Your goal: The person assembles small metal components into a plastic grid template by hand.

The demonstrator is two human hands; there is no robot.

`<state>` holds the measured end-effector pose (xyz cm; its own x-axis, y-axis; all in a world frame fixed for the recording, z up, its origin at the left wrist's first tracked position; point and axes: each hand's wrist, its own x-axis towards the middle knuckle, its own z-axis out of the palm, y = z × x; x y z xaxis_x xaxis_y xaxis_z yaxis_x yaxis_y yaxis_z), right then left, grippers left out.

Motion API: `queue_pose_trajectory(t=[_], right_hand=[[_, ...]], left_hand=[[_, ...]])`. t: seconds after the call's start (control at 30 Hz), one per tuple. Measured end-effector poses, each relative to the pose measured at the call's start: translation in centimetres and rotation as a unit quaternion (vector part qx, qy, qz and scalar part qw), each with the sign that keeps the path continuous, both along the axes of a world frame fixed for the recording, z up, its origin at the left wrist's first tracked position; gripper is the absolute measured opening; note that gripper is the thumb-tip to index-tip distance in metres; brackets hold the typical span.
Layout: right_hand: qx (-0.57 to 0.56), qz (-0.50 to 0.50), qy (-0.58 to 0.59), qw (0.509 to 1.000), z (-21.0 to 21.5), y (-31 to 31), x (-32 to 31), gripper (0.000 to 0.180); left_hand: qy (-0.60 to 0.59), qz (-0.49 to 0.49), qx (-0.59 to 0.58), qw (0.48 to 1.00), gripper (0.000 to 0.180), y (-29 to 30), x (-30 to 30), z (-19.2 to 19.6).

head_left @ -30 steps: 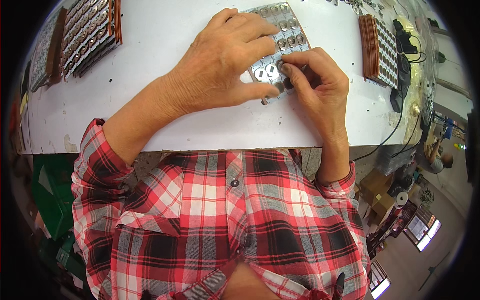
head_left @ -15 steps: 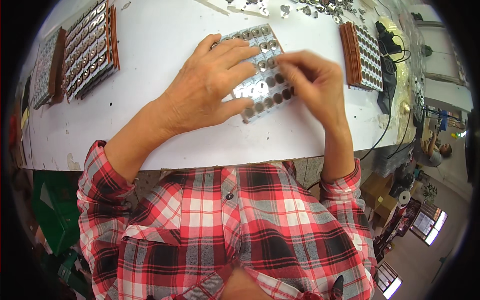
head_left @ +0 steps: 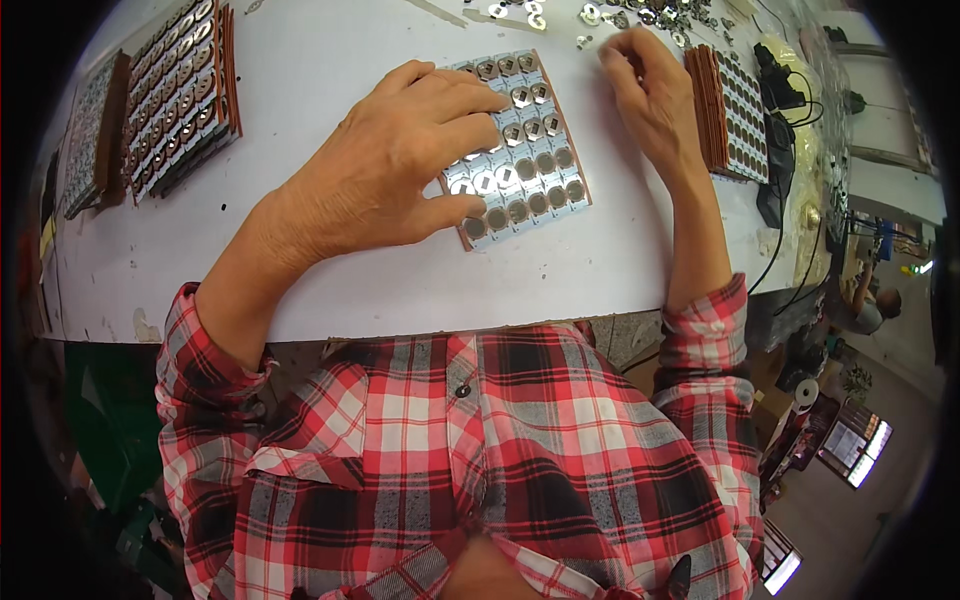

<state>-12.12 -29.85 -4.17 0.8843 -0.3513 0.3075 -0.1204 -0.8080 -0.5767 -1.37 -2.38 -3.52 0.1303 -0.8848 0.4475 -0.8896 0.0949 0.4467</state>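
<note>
Nearest us, our left hand [head_left: 385,165] lies flat on the white worktop [head_left: 330,290], fingers spread and released, pressing the left half of the brown tray of round metal cells [head_left: 525,150]. At two o'clock from the tray, our right hand [head_left: 650,95] curls its fingers among loose metal tabs [head_left: 600,14]; whether they grasp one we cannot tell.

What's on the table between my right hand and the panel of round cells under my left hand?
Nothing: in the head view, only bare white table separates the right hand from the panel.
</note>
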Motion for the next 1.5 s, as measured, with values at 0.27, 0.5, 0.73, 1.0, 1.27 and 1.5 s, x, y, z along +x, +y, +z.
queue_pose_trajectory(t=[0.27,0.5,0.73,1.0,1.27,1.5], right_hand=[[-0.036,0.05,-0.039,0.997,-0.9,-0.7,0.7,0.012],[-0.081,0.044,-0.037,0.995,-0.8,-0.3,-0.6,0.012],[0.444,0.021,0.044,0.895,1.7,5.4,-5.4,0.017],[0.333,0.041,0.057,0.94,0.8,8.2,-6.2,0.015],[0.279,0.054,0.037,0.958,0.2,9.3,-6.6,0.011],[0.178,0.057,0.023,0.982,-0.4,8.8,-6.4,0.009]], left_hand=[[0.014,-0.005,0.044,0.999,0.049,0.1,0.0,0.2],[0.013,-0.007,0.029,0.999,0.05,0.0,-0.2,0.2],[0.015,0.001,0.024,1.0,0.051,0.2,0.0,-0.3],[0.002,0.047,-0.007,0.999,0.053,-0.2,-1.3,-0.9],[-0.01,0.047,-0.019,0.999,0.058,-0.6,-1.5,-0.5],[-0.131,0.029,-0.193,0.972,0.044,-1.6,-0.9,-1.7]])
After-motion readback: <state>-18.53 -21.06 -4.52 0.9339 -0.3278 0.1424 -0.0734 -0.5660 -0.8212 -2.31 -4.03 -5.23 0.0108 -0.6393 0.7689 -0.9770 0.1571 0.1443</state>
